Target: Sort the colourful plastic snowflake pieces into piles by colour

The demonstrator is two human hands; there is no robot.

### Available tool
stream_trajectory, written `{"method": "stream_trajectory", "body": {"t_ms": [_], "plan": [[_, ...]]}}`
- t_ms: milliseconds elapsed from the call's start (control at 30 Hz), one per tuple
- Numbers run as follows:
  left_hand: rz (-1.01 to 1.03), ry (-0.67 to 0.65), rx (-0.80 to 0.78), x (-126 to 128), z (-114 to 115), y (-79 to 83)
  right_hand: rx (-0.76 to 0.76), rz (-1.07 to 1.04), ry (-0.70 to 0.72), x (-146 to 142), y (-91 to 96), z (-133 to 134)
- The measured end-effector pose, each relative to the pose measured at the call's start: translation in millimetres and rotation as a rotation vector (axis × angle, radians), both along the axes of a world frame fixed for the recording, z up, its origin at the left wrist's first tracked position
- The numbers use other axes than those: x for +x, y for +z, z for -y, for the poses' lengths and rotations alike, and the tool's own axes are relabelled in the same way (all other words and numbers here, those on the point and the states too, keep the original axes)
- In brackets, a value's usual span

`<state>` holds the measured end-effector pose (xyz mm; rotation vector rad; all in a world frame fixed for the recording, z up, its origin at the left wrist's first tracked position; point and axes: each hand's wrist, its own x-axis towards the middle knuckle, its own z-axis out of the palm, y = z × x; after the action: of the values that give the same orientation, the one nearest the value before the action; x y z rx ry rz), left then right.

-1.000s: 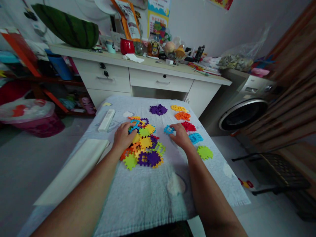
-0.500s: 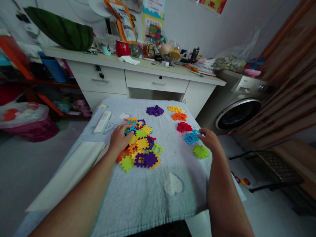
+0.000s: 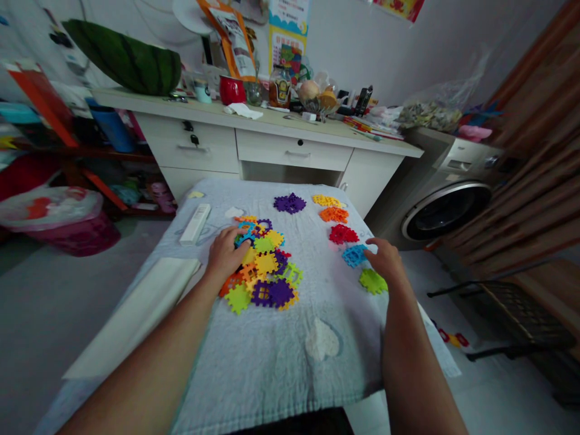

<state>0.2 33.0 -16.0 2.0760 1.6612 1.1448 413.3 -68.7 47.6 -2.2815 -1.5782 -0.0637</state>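
Note:
A heap of mixed coloured interlocking tiles [image 3: 265, 269] lies in the middle of a pale blue towel [image 3: 272, 356]. My left hand [image 3: 226, 254] rests on the heap's left edge, fingers curled over a blue tile. Sorted piles line the right side: purple [image 3: 290, 203], yellow [image 3: 327, 200], orange [image 3: 334, 214], red [image 3: 343, 233], blue [image 3: 354, 255] and green [image 3: 372, 280]. My right hand [image 3: 385, 260] lies beside the blue pile, fingers loosely spread and touching its right edge, with nothing visibly held.
A white remote [image 3: 195, 223] and a folded white cloth [image 3: 136, 314] lie at the towel's left. Behind stands a cluttered white desk [image 3: 290, 151] bearing a watermelon [image 3: 127, 57]. A washing machine [image 3: 446, 205] stands at the right.
My right hand carried a blue tile from the middle of the towel rightward to the blue pile and let it go there. My left hand stayed on the heap.

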Motion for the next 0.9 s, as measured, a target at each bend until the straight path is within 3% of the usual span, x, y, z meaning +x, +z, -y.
{"method": "stream_trajectory", "body": {"t_ms": [100,233,367,567,900], "plan": [[0.003,0.0,-0.013,0,0,-0.2,0.098,-0.065,0.258,-39,11.4,-6],[0.01,-0.002,-0.018,-1,1,-0.1,0.062,-0.165,0.606,-109,14.9,-10],[0.016,-0.007,-0.015,-1,2,0.6,-0.061,-0.16,0.759,-153,4.1,-9],[0.015,0.004,-0.014,0,2,1.2,-0.138,-0.13,0.761,-155,-11.7,-10],[0.002,-0.006,-0.008,-1,1,0.2,-0.123,-0.242,0.908,-153,-17.8,-9]]}}
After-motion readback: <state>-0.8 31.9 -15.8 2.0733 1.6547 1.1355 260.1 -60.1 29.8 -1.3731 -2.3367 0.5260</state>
